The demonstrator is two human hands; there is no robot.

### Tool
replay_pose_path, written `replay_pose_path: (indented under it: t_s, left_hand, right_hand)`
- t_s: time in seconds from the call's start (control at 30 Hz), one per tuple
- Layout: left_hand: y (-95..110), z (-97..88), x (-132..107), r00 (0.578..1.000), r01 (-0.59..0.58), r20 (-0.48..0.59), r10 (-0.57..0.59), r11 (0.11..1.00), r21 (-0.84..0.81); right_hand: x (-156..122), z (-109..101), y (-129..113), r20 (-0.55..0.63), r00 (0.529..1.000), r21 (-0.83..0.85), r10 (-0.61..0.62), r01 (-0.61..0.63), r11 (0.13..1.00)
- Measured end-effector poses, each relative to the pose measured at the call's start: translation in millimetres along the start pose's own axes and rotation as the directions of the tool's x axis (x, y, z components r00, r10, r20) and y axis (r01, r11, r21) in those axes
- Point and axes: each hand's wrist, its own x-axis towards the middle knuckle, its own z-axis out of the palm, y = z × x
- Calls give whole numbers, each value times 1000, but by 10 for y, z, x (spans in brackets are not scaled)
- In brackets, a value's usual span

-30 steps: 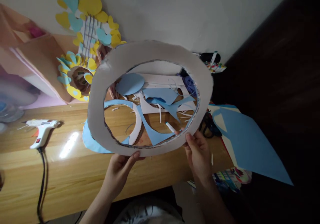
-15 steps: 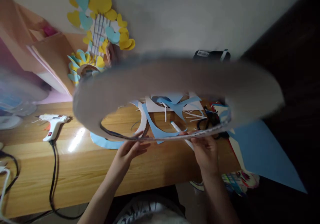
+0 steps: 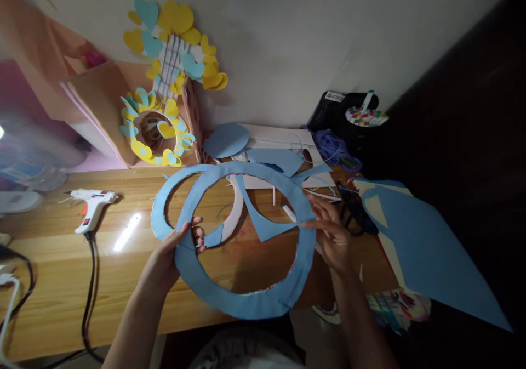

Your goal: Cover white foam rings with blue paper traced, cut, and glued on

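Note:
A large ring covered in blue paper (image 3: 250,306) is held up over the table, its blue face towards me. My left hand (image 3: 175,251) grips its left side, fingers curled through the opening. On the right side, my right hand (image 3: 331,229) pinches the rim between thumb and fingers. Behind it on the table lies a second ring (image 3: 162,204), partly blue and partly bare white, overlapped in view by the held one. Cut blue paper scraps (image 3: 267,227) lie beyond the held ring, seen partly through its opening.
A white hot glue gun (image 3: 92,207) with a black cord rests at left. Paper hearts decorate a cardboard piece (image 3: 168,70) against the wall. Blue yarn (image 3: 335,148), black-handled scissors (image 3: 354,207) and a big blue sheet (image 3: 427,248) lie to the right, the sheet overhanging the edge.
The held ring has been lowered and turned; its plain pale side faced me before, and now the blue side does. My hands have moved from its near edge to its two sides.

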Motion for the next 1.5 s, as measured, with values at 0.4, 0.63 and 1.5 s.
replay_pose_path:
  t_s: [0.4, 0.63, 1.5]
  left_hand:
    - [-61, 18, 44, 994, -109, -18, 109, 994, -16]
    - [-49, 67, 40, 986, -162, -40, 160, 986, -43]
    - [-190, 312, -301, 969, -227, -63, 238, 963, 145]
  right_hand:
    - [-3, 232, -301, 147, 748, 259, 647, -660, 705]
    - [-48, 329, -343, 214, 729, 253, 650, -684, 684]
    - [32, 474, -225, -288, 810, -5, 511, -535, 845]
